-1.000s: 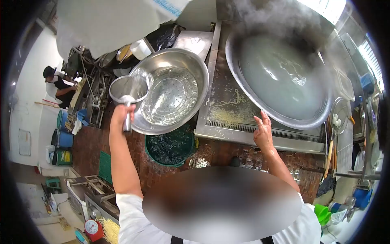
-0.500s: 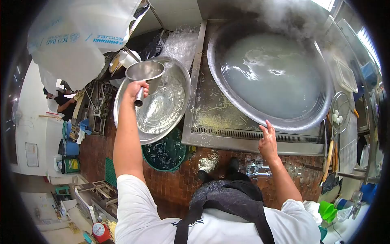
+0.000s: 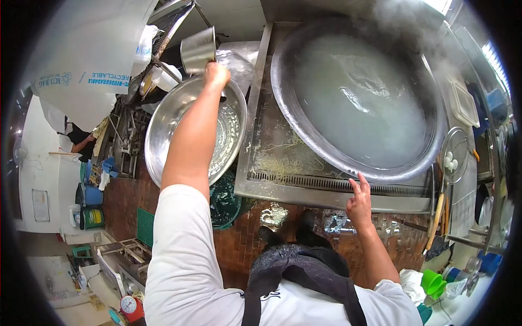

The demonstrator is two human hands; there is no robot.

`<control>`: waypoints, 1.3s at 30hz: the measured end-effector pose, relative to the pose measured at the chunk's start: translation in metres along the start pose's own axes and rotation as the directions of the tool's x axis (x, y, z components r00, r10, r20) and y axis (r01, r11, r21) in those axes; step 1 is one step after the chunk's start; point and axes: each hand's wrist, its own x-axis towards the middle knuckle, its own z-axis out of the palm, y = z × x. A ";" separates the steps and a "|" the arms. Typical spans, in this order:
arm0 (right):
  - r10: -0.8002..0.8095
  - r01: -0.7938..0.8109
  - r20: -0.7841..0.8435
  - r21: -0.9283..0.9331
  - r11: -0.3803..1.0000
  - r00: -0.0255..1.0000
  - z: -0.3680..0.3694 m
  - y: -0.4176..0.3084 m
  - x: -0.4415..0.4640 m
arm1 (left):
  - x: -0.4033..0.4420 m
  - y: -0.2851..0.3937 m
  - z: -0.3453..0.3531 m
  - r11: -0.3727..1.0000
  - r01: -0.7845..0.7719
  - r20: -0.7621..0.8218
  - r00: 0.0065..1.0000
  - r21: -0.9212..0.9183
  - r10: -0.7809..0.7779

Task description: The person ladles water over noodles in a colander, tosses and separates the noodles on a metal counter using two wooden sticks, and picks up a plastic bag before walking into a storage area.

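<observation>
Presently, our left hand (image 3: 217, 75) grips the tilted metal scoop (image 3: 198, 50) in closed fingers at upper left, its bowl beyond them past the basin (image 3: 162, 127), while our right hand (image 3: 359, 211), fingers slightly spread, is nearer the pot (image 3: 375, 175).

Toward 9 o'clock, a plain white wall (image 3: 32, 157), with a pale framed sheet (image 3: 41, 205) fixed on it. Near 9 o'clock, a blue tub (image 3: 92, 195) beside the wall. At 8 o'clock, a green mat (image 3: 145, 225) on reddish-brown brick flooring (image 3: 234, 255), wet and shiny toward 6 and 5 o'clock. Between 7 and 8, a red dial scale (image 3: 129, 307). At 3 o'clock, metal racking (image 3: 492, 179). At 2 o'clock, bright daylight through a slatted window (image 3: 493, 62).
</observation>
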 end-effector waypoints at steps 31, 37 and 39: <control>-0.504 0.583 0.324 -0.227 0.780 0.801 0.379 -0.137 0.281 | -0.507 -0.505 0.085 0.536 0.813 0.404 0.580 -0.228 -0.708; -0.148 0.234 0.252 -0.358 0.904 0.956 0.348 -0.142 0.162 | -0.482 -0.511 0.163 0.781 0.601 0.311 0.719 0.169 -0.621; -0.343 0.407 0.254 -0.275 0.871 0.904 0.356 -0.151 0.121 | -0.474 -0.515 0.184 0.738 0.633 0.328 0.663 0.234 -0.673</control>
